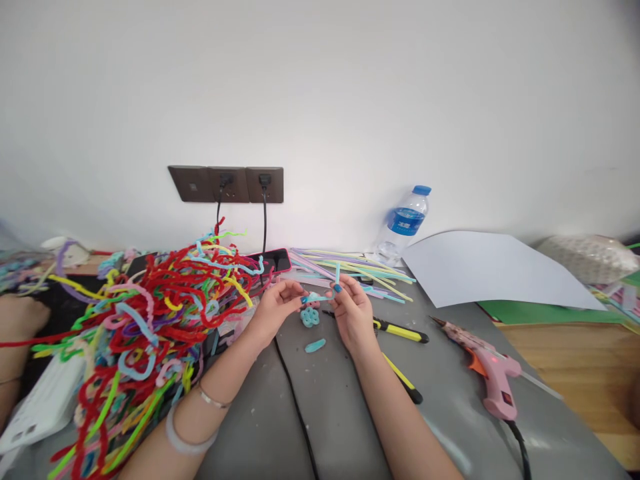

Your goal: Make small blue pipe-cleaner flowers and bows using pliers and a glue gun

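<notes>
Both of my hands meet over the grey table (340, 400) and pinch one light blue pipe cleaner (320, 295). My left hand (277, 305) grips its left end. My right hand (351, 308) holds the other end, which sticks up past the fingers. Just below them lies a small blue pipe-cleaner flower (310, 317), and a short blue piece (315, 345) rests nearer to me.
A big tangle of coloured pipe cleaners (150, 333) fills the left. Straight pipe cleaners (350, 267), a water bottle (403, 223) and white paper (490, 270) lie behind. Yellow-handled pliers (400, 330) and a pink glue gun (487, 370) sit right. Another person's arm (15, 333) is at far left.
</notes>
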`<state>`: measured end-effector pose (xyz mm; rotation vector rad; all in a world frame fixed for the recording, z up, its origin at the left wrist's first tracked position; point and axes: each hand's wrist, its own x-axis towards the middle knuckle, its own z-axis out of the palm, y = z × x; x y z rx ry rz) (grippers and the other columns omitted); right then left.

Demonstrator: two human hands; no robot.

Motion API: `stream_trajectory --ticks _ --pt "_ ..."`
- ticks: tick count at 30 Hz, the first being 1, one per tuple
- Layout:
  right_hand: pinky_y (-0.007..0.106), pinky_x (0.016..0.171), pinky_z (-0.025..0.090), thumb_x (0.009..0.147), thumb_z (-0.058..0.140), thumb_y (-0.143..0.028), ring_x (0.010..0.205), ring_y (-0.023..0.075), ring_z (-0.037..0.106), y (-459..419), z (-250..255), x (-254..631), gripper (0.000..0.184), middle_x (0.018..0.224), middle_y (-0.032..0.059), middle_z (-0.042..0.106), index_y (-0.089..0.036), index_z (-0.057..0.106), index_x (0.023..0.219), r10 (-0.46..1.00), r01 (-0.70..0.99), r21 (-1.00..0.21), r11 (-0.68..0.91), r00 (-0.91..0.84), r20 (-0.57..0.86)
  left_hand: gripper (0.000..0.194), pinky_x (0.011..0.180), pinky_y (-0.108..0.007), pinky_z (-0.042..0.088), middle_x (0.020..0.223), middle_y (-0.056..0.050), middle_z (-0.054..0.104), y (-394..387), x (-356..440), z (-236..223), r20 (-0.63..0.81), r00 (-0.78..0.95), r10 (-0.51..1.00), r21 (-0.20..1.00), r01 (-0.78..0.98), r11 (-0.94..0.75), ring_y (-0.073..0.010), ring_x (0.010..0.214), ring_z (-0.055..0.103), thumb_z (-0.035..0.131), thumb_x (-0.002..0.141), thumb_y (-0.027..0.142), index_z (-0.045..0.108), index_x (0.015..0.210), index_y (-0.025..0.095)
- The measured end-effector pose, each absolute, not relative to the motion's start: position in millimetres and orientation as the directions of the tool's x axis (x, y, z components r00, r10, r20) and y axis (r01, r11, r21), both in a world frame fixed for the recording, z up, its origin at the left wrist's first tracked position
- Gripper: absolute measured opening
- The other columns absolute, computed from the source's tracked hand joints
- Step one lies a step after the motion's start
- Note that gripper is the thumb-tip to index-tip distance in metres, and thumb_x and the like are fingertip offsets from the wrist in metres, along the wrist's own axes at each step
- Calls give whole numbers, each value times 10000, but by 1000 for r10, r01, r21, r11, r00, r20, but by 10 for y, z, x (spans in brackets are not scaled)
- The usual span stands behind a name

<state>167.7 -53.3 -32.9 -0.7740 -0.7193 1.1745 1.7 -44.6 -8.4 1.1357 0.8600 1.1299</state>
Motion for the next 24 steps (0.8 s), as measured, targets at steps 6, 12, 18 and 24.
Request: stream_trajectory --ticks 6,12,18,24 --pt "220 515 536 679 810 -355 614 118 633 -533 -327 1646 316 784 -6 679 -243 704 954 993 -577 -812 86 116 22 355 829 -302 515 1067 -68 674 -431 16 -174 128 395 910 981 -187 -57 -204 963 651 774 709 235 670 1046 191" --pt "185 511 557 667 839 -328 613 108 651 -547 -345 1634 312 769 -1 695 -220 723 936 999 -601 -799 -33 -9 -35 188 810 -293 512 985 -76 693 -460 51 -145 187 395 899 982 -53 -181 -218 970 638 687 793 268 688 951 165" --pt "184 516 557 661 845 -317 616 108 651 -536 -364 1662 313 767 -7 699 -239 730 941 998 -644 -763 -58 -17 -61 196 792 -283 510 921 -61 710 -460 53 -105 156 391 907 987 -88 -132 -204 909 653 748 734 285 673 866 160" --pt "209 611 560 654 849 -302 722 126 667 -542 -329 1673 379 847 0 718 -249 745 1015 997 -669 -740 -72 -47 -54 301 747 -290 533 879 -38 702 -468 71 -97 25 359 933 975 -215 56 -175 803 657 804 678 362 663 846 156"
